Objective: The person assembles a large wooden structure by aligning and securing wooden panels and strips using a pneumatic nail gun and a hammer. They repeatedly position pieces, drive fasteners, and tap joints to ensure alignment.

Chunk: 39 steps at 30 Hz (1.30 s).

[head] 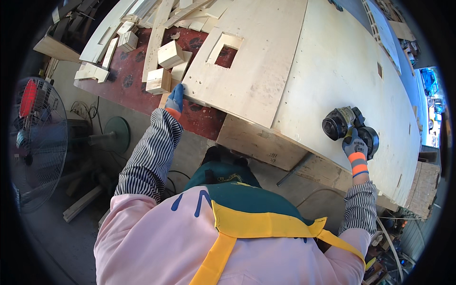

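My left hand (175, 98), in a blue and orange glove, is at the near left corner of a plywood panel (249, 76) that has a rectangular cutout. My right hand (355, 144), gloved in grey and orange, grips a coil nail gun (345, 123) with round black parts, over a paler plywood sheet (320, 71) that meets the panel along a seam. Just beyond my left hand, wooden blocks (159, 81) rest on a red board (135, 74) with dark round marks. The tip of the tool is hidden.
A caged floor fan (39, 142) stands at the left. Wood strips (156, 39) lie across the far left of the red board. Beneath the sheets is a wooden support (263, 144) with a metal bar (295, 169) beside it. Part of another gloved hand (335, 5) shows at the top edge.
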Available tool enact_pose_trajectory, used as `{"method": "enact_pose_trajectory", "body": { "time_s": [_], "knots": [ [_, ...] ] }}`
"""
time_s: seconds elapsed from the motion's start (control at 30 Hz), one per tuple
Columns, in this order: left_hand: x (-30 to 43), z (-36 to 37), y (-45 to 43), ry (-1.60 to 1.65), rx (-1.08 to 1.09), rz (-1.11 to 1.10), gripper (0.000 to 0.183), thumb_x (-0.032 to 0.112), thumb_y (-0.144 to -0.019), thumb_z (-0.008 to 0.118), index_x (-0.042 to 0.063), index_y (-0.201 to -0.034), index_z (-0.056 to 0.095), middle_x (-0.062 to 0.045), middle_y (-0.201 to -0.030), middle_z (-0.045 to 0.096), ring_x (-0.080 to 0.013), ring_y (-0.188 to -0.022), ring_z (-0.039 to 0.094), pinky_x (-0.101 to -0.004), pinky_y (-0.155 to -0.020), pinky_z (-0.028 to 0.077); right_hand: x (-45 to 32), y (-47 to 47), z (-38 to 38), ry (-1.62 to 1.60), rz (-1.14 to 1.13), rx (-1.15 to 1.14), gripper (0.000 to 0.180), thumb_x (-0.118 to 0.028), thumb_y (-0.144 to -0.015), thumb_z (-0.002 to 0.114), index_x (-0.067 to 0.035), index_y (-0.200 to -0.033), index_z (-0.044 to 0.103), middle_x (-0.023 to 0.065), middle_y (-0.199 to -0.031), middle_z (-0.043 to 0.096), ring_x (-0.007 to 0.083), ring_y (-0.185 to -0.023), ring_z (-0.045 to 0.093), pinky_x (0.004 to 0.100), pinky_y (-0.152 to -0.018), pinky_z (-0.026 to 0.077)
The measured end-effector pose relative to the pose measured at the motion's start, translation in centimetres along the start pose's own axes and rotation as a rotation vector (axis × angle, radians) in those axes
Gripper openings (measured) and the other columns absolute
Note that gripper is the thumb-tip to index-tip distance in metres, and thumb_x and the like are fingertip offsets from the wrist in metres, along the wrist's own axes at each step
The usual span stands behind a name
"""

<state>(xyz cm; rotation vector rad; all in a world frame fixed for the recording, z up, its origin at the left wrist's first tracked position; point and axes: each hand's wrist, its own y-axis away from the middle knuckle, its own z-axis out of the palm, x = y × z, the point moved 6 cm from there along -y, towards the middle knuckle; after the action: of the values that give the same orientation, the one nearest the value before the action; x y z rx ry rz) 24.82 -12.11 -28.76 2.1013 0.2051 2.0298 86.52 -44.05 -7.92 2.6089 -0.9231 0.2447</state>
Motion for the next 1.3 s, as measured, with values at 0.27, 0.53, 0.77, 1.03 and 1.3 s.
{"method": "enact_pose_trajectory", "body": {
  "time_s": [0.27, 0.53, 0.77, 1.03, 1.3],
  "knots": [
    [-2.3, -3.2, -2.4, 0.427, 0.132, -0.246, 0.055, 0.043, -0.095, 0.056, 0.003, -0.133, 0.054, -0.011, -0.129, 0.06, -0.0241, -0.114, 0.058, -0.0341, -0.101, 0.045, -3.1, 6.5, 2.2, -0.222, -0.032, 0.552, 0.075, -0.037, -0.082, 0.068, -0.01, -0.145, 0.037, 0.0191, -0.122, 0.057, 0.039, -0.111, 0.055, 0.0481, -0.095, 0.046],
    [-2.8, -0.8, -2.0, 0.286, -0.013, -0.178, 0.062, 0.048, -0.1, 0.046, 0.006, -0.145, 0.039, -0.011, -0.141, 0.051, -0.0264, -0.125, 0.052, -0.0406, -0.108, 0.042, -23.3, 15.1, 2.0, -0.701, -0.273, 0.641, 0.07, -0.04, -0.077, 0.074, -0.007, -0.135, 0.051, 0.0135, -0.135, 0.049, 0.0327, -0.128, 0.042, 0.0482, -0.107, 0.033],
    [-1.4, 1.1, -1.0, 0.311, -0.098, -0.2, 0.065, 0.052, -0.1, 0.04, 0.009, -0.148, 0.034, -0.012, -0.145, 0.046, -0.0292, -0.129, 0.049, -0.0446, -0.109, 0.04, -26.1, 10.9, 4.2, -0.705, -0.148, 0.683, 0.069, -0.049, -0.069, 0.077, -0.01, -0.123, 0.058, 0.008, -0.132, 0.051, 0.0303, -0.126, 0.043, 0.046, -0.11, 0.031],
    [-1.8, 0.5, -1.6, 0.301, -0.108, -0.144, 0.065, 0.048, -0.1, 0.04, 0.005, -0.148, 0.033, -0.013, -0.148, 0.043, -0.0306, -0.131, 0.047, -0.0455, -0.11, 0.038, -26.2, 10.7, 3.5, -0.745, -0.104, 0.683, 0.068, -0.045, -0.064, 0.082, -0.013, -0.12, 0.061, 0.0064, -0.129, 0.052, 0.0306, -0.12, 0.046, 0.0448, -0.103, 0.036],
    [-1.2, 1.2, -0.8, 0.307, -0.063, -0.168, 0.067, 0.05, -0.099, 0.041, 0.004, -0.148, 0.034, -0.013, -0.147, 0.043, -0.0311, -0.132, 0.046, -0.0459, -0.111, 0.037, -25.9, 9.9, 4.0, -0.813, -0.049, 0.467, 0.064, -0.038, -0.063, 0.084, -0.018, -0.118, 0.061, 0.0036, -0.131, 0.05, 0.0288, -0.124, 0.042, 0.0441, -0.105, 0.033]
  ]
}}
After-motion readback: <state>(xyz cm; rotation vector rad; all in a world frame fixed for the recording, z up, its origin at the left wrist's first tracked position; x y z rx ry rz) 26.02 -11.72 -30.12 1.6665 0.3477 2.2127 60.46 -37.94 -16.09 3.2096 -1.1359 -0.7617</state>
